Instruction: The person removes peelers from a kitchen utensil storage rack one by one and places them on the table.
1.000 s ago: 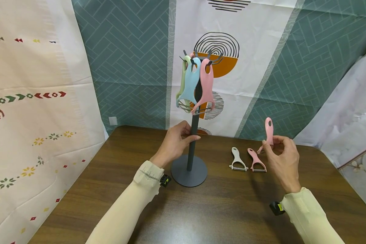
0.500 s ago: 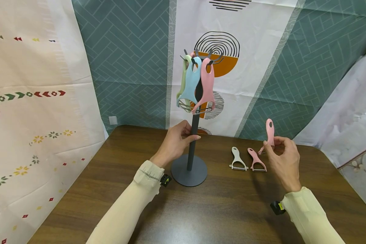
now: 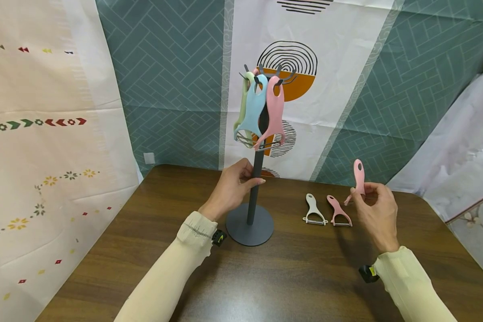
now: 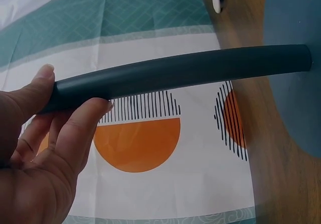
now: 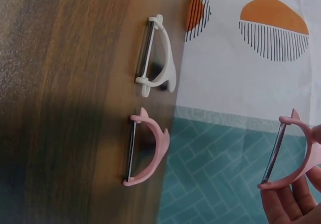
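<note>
My left hand (image 3: 234, 185) grips the dark post of a grey stand (image 3: 254, 199), thumb on one side and fingers on the other, as the left wrist view also shows. Hooks at the stand's top carry a green peeler (image 3: 242, 105), a blue peeler (image 3: 254, 107) and a pink peeler (image 3: 275, 107); part of another pink one shows behind them. In my right hand (image 3: 376, 212) a pink peeler (image 3: 359, 174) is pinched by its lower part, handle up, above the table. Left of that hand lie a white peeler (image 3: 312, 206) and a second pink peeler (image 3: 336, 208).
The stand's round base (image 3: 241, 232) rests on the brown wooden table (image 3: 298, 277). A patterned green and white cloth (image 3: 173, 89) hangs behind the table's back edge. Pale printed cloth (image 3: 56, 147) hangs on the left, and whitish fabric (image 3: 463, 134) on the right.
My right hand, with the pink peeler, has shifted slightly right and down. The left hand keeps its grip on the stand's post, and the peelers on the table have not moved.
</note>
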The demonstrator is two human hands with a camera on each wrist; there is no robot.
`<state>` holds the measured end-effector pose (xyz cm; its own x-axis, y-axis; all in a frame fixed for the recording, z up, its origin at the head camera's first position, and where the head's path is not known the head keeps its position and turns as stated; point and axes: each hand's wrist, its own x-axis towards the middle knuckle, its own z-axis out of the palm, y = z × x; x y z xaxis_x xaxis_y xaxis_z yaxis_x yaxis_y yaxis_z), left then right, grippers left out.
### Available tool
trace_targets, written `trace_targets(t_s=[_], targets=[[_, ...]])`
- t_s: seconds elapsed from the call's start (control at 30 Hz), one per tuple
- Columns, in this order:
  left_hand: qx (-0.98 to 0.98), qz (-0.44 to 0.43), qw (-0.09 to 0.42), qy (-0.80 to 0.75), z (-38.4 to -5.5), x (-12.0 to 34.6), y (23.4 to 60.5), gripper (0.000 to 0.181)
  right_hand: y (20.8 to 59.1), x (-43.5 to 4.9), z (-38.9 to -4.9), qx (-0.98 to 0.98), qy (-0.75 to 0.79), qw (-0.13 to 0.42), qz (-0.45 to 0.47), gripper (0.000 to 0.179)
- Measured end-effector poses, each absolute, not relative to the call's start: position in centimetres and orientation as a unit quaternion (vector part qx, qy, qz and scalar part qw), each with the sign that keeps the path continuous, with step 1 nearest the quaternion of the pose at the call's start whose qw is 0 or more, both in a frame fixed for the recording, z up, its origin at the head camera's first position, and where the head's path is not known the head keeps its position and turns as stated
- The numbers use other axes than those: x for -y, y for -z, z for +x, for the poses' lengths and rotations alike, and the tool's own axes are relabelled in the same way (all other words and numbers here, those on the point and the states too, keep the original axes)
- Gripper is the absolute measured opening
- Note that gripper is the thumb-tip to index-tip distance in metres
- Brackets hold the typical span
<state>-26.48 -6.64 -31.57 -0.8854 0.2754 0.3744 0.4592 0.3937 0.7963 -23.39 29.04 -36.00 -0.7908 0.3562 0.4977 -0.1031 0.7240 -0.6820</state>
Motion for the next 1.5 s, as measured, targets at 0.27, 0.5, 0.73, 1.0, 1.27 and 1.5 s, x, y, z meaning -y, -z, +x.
trace_targets(t_s=[0.27, 0.5, 0.73, 1.0, 1.27, 1.5], targets=[[0.828, -0.223, 0.095, 0.505, -26.4, 6.6, 31.5, 0.019, 36.3, -29.4, -23.6, 0.874, -0.360, 0.318, -0.076, 0.034], [0.831, -0.219, 0.094, 0.502, -26.3, 6.6, 31.3, 0.019, 36.5, -29.7, -23.8, 0.877, -0.356, 0.313, -0.079, 0.035], [0.837, -0.217, 0.088, 0.495, -26.4, 6.5, 31.3, 0.019, 36.8, -30.3, -24.0, 0.881, -0.348, 0.310, -0.086, 0.035], [0.846, -0.210, 0.083, 0.483, -26.3, 6.5, 31.0, 0.019, 37.3, -31.0, -24.1, 0.889, -0.342, 0.287, -0.099, 0.039], [0.848, -0.221, 0.079, 0.474, -26.2, 6.4, 30.9, 0.013, 37.8, -31.5, -24.1, 0.894, -0.341, 0.271, -0.099, 0.043], [0.855, -0.218, 0.076, 0.465, -26.1, 6.5, 30.8, 0.014, 38.0, -31.7, -24.1, 0.895, -0.342, 0.270, -0.100, 0.043]])
